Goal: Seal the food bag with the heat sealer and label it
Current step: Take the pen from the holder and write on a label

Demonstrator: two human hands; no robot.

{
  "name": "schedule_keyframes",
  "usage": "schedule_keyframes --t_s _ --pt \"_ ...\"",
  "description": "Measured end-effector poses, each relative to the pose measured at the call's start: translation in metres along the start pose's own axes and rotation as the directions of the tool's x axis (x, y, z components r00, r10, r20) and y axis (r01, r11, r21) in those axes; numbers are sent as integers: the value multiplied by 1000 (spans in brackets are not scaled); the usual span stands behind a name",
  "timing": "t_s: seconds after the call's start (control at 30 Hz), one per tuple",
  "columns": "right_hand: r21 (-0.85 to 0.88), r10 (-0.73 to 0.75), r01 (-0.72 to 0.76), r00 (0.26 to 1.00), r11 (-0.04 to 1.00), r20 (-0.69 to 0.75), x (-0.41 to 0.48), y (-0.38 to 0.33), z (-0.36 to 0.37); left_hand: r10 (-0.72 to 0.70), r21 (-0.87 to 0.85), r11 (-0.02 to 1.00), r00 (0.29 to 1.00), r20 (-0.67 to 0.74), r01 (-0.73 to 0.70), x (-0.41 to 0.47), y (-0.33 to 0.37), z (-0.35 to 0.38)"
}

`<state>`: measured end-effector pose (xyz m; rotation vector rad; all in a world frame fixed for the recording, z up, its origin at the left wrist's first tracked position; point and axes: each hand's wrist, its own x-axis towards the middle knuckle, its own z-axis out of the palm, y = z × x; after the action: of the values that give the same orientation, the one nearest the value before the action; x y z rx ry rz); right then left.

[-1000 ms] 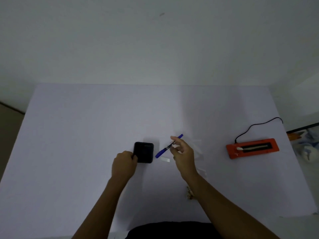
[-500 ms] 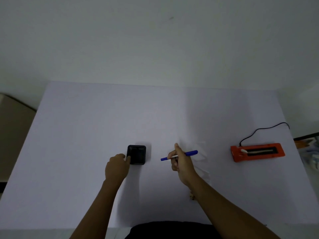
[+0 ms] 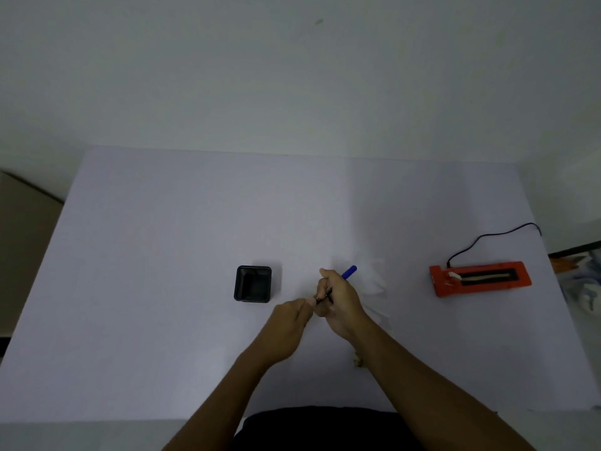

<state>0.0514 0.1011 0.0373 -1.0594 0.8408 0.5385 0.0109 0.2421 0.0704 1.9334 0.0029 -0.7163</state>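
Observation:
My right hand (image 3: pixel 340 302) grips a blue pen (image 3: pixel 349 272) near the table's middle, its blue end pointing up and to the right. My left hand (image 3: pixel 287 320) is beside it, fingertips pinched at the pen's lower tip; whether it holds anything is unclear. A clear food bag (image 3: pixel 375 284) lies flat just right of my right hand, faint against the white table, with a bit of brown food (image 3: pixel 358 362) showing by my right forearm. The orange heat sealer (image 3: pixel 479 278) lies at the right, apart from both hands.
A small black square container (image 3: pixel 252 283) stands left of my hands. The sealer's black cable (image 3: pixel 487 237) runs back to the table's right edge. Clutter (image 3: pixel 582 278) sits beyond that edge. The white table (image 3: pixel 162 255) meets a pale wall at the back.
My left hand left the black container and moved right to the pen's tip. My right hand turned the pen from nearly level to pointing up and right.

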Motion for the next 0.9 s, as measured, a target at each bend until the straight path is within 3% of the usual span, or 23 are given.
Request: schedule_keyframes --t_s 0.03,0.1,0.17,0.23,0.3,0.37,0.43,0.77,0.9 --pt "65 3 -2 1000 998 -9 1 -1 -3 -78 -143 986 995 55 85 -4 5 0" --pt "231 -6 24 997 973 -77 7 -6 -18 -208 -450 845 952 223 290 -14 8 -5" --pt "240 -34 70 987 968 -154 14 -15 -39 -268 -518 753 908 322 406 -27 0 -15" --pt "105 -65 85 981 991 -183 17 -23 -51 -330 -384 834 916 229 397 -31 -22 -21" --pt "-6 -89 89 985 996 -147 18 -26 -49 -308 -106 948 949 -59 301 -24 -52 -21" --pt "-86 -90 80 990 993 -109 17 -23 -37 -214 138 955 934 -286 261 -10 -81 -18" --pt "-146 -85 69 991 987 -103 16 -11 -26 -158 258 927 906 -392 273 2 -105 -17" --pt "-310 -45 -8 986 951 -162 6 44 -29 -206 447 790 867 -453 421 27 -143 -16" --pt "-337 -55 -8 982 941 -179 7 49 -37 -218 454 789 879 -424 414 28 -145 -13"
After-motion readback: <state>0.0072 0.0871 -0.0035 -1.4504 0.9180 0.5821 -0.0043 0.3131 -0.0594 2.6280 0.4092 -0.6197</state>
